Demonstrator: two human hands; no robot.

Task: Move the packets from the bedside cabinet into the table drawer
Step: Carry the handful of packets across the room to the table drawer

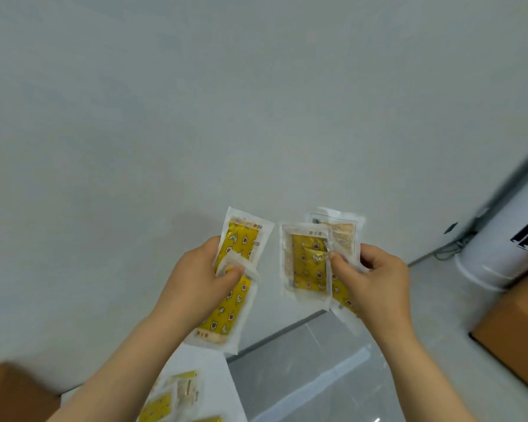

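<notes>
Both hands are raised in front of a pale wall, each holding yellow-and-white packets. My left hand (200,277) grips two packets (240,242), one pointing up and one hanging down toward the cabinet. My right hand (375,280) pinches a fan of packets (307,264), the thumb pressed on the front one and others tucked behind. Below my left forearm, several more packets (173,397) lie on the white top of the bedside cabinet (217,379). The table drawer is out of sight.
A white cylindrical appliance (497,248) stands at the right by the wall, with cables on the floor beside it. A brown cardboard box (512,330) sits in front of it. Another brown shape (9,391) fills the bottom left corner. Grey floor tiles (311,370) lie between.
</notes>
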